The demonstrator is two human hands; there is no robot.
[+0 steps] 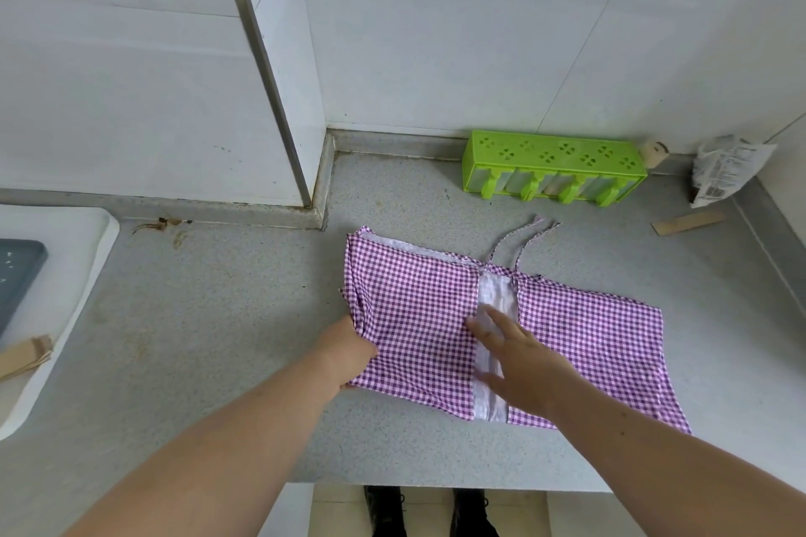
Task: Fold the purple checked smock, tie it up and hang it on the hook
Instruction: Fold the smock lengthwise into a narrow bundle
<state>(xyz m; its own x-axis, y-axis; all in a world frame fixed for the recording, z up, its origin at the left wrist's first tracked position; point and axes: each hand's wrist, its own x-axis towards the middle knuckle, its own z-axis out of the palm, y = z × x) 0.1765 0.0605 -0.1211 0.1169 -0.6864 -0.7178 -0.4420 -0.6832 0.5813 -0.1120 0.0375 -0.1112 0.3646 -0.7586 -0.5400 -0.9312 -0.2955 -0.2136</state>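
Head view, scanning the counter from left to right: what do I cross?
White tray → left hand gripping the smock's left edge → purple checked smock → right hand flat on its white centre strip → green popsicle mould → wooden stick → crumpled packet.

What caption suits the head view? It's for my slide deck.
Left hand grips the smock's folded edge; right hand presses its white centre strip.

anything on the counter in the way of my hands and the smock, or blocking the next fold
Nothing visible does. The left hand already grips the left edge of the smock, and the right hand lies flat on its middle. The green mould and the wooden stick lie behind it, apart from the cloth. No hook is in view.
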